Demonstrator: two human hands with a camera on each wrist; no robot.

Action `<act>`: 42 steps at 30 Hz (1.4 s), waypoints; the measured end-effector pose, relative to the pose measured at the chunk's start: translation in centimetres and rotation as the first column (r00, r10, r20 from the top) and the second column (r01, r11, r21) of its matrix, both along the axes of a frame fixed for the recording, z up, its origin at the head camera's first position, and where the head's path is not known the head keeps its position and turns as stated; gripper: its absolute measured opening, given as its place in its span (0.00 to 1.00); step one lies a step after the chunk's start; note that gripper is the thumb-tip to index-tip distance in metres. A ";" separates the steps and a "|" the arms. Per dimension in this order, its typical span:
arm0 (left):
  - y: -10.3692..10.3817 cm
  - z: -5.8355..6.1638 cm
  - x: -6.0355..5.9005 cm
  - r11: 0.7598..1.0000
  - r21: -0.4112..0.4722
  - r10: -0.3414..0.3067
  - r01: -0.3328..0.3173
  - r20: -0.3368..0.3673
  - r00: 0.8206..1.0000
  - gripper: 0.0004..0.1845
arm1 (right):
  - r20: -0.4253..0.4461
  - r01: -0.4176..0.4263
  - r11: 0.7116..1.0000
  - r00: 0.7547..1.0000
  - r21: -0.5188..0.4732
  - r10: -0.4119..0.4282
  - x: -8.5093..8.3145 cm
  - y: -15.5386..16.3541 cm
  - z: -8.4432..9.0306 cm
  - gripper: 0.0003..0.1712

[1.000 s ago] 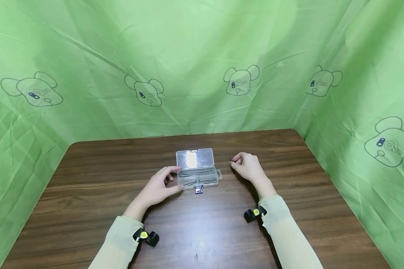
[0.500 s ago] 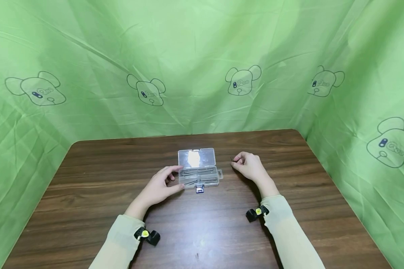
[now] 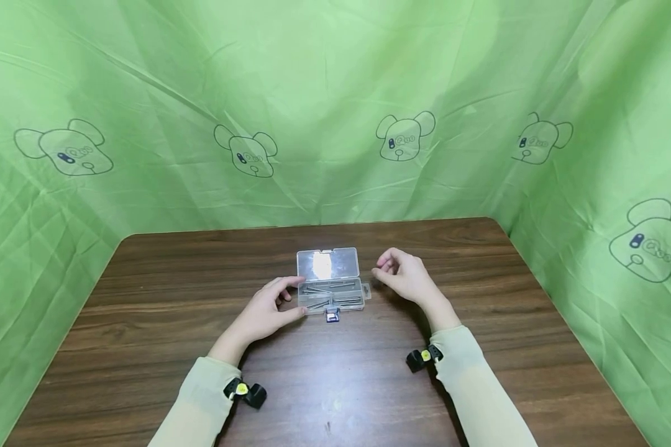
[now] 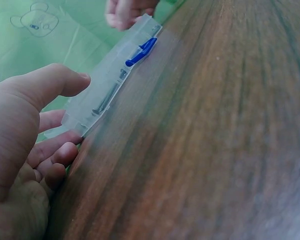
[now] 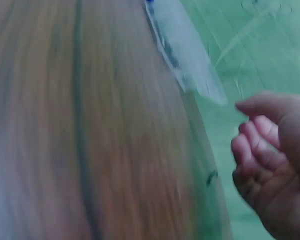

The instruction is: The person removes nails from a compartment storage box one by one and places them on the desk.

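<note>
A clear plastic compartment box point(image 3: 331, 295) lies open on the table, its lid point(image 3: 327, 264) folded back on the far side. Several thin metal nails point(image 3: 346, 301) lie in its compartments. At the box's left end my left hand point(image 3: 263, 311) holds it, thumb at the near corner and index finger at the far one. The left wrist view shows the thumb point(image 4: 65, 84) beside the box wall. My right hand point(image 3: 407, 277) hovers just right of the box, fingers loosely bent. In the right wrist view its thumb point(image 5: 262, 105) stands apart from the fingers, with nothing seen between them.
A blue latch point(image 3: 332, 315) hangs from the box's front edge, and a clear hanging tab point(image 3: 366, 291) sticks out on its right. The brown wooden table point(image 3: 335, 385) ends at a green curtain point(image 3: 324, 155) with printed mouse faces. In the right wrist view, a small dark mark point(image 5: 211, 177) is unclear.
My right hand has moved slightly left toward the box. The small dark nail pinched in its fingers earlier no longer shows. My left hand stays at the box.
</note>
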State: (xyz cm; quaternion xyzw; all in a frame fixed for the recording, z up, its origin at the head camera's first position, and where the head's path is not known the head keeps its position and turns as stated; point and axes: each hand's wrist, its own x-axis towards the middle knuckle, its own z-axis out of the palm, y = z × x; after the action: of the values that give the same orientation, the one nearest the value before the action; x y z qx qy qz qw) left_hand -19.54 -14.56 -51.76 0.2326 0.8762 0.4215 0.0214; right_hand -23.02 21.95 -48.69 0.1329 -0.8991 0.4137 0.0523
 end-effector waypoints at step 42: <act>-0.1 0.0 -0.2 1.000 0.010 0.003 -0.003 -0.010 1.000 0.35 | -0.078 -0.336 0.921 0.931 0.195 0.356 -0.9 -6.4 0.0 0.03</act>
State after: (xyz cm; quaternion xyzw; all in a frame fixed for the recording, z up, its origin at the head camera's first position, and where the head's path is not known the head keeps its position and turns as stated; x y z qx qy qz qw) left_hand -19.70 -14.65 -51.77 0.2334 0.8745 0.4248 0.0151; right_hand -23.92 15.54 -48.68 0.3170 -0.8904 0.3263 0.0167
